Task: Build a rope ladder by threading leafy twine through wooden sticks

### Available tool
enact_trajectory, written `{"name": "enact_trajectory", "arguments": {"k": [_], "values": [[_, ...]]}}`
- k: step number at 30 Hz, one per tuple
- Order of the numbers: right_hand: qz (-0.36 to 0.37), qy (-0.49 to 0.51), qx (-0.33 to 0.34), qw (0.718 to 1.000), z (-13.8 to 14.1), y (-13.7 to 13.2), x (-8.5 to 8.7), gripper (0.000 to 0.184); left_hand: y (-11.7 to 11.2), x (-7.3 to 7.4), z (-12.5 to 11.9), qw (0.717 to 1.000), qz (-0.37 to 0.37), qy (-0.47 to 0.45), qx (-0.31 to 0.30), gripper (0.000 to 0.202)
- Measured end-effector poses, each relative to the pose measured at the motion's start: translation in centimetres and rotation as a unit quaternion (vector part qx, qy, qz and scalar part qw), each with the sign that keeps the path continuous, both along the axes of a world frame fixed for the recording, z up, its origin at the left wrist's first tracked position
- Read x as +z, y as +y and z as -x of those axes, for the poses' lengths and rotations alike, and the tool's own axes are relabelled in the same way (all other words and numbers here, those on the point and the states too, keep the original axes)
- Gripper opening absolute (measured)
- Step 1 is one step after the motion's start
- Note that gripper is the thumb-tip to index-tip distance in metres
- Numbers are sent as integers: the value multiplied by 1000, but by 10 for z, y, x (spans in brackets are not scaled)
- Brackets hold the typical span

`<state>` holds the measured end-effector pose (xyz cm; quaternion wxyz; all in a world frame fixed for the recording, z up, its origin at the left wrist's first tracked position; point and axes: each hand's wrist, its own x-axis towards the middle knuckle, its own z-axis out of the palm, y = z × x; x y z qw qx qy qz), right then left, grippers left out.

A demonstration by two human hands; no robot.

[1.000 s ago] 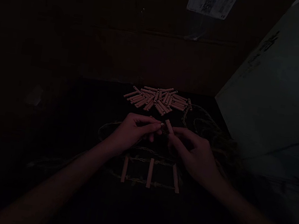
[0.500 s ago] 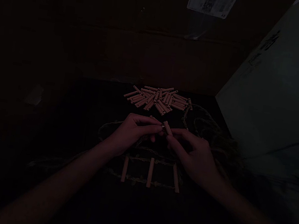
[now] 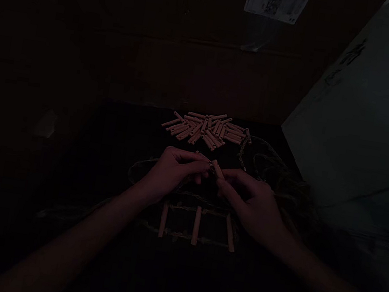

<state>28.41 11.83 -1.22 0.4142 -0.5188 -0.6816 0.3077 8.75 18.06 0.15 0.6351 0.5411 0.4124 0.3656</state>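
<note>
The room is very dim, and a brown wall stands behind a dark table. A white paper note hangs high on this wall, and a big pale board leans in at the right side. On the far part of the table lies a loose pile of short wooden sticks, crossing one over another. Nearer to the person, three wooden rungs lie side by side, and twisted twine ties them like a small rope ladder. More twine lies in loose loops at the right, just beside the pile.

Above the rungs, one short wooden stick stands tilted between the left hand and the right hand. The right fingers are closed on its lower end. The left fingertips are together and touch the same place, but it is too dark to tell what they pinch.
</note>
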Motion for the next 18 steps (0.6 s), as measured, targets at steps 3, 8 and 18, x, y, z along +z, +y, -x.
{"name": "enact_trajectory", "arguments": {"k": [3, 8, 18], "values": [[0, -2, 1, 1000, 1, 0, 2, 17, -1, 0, -1, 1000, -21, 17, -6, 16], [1, 4, -8, 1000, 1, 2, 2, 16, -2, 0, 0, 999, -42, 17, 2, 19], [11, 20, -12, 1000, 1, 2, 0, 18, -1, 0, 1, 999, -29, 20, -2, 24]]}}
